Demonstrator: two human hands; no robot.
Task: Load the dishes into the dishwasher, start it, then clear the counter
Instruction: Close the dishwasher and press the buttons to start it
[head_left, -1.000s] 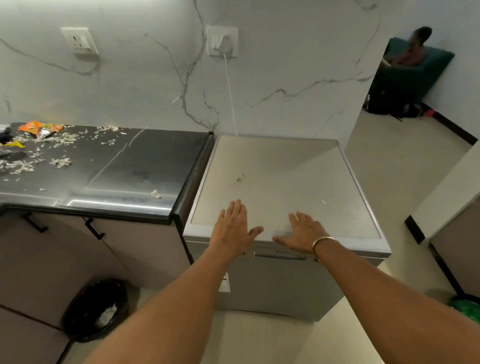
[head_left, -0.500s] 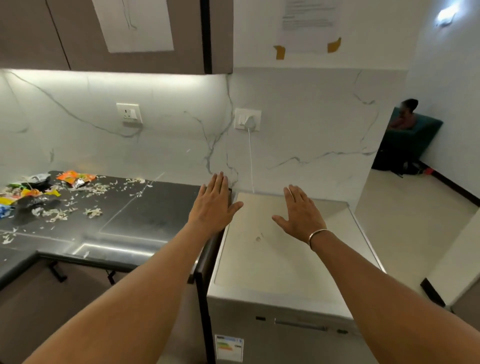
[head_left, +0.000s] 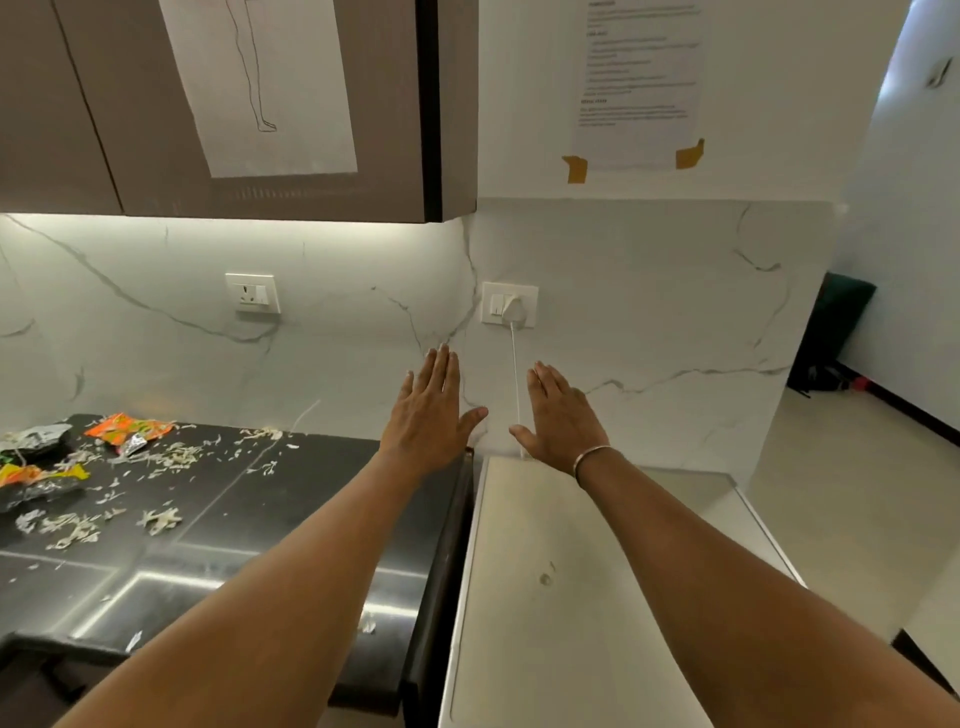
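The dishwasher's flat grey top (head_left: 587, 613) fills the lower right; its door and front are out of view. My left hand (head_left: 431, 410) is stretched out in the air, fingers straight, above the seam between the black counter (head_left: 270, 509) and the dishwasher. My right hand (head_left: 563, 415), with a metal bangle at the wrist, is held out flat above the back of the dishwasher top. Neither hand holds anything. Torn wrappers (head_left: 127, 431) and pale scraps (head_left: 161, 517) litter the left part of the counter.
A wall socket with a white plug and cord (head_left: 511, 309) sits just above my hands. A second socket (head_left: 253, 293) is further left. Wall cabinets (head_left: 234, 109) hang overhead. A taped paper sheet (head_left: 636, 78) is on the wall. Open floor lies to the right (head_left: 857, 493).
My view has tilted up from the dishwasher front to the wall. Both hands left the front edge of the dishwasher top and rose forward toward the wall socket, still flat.
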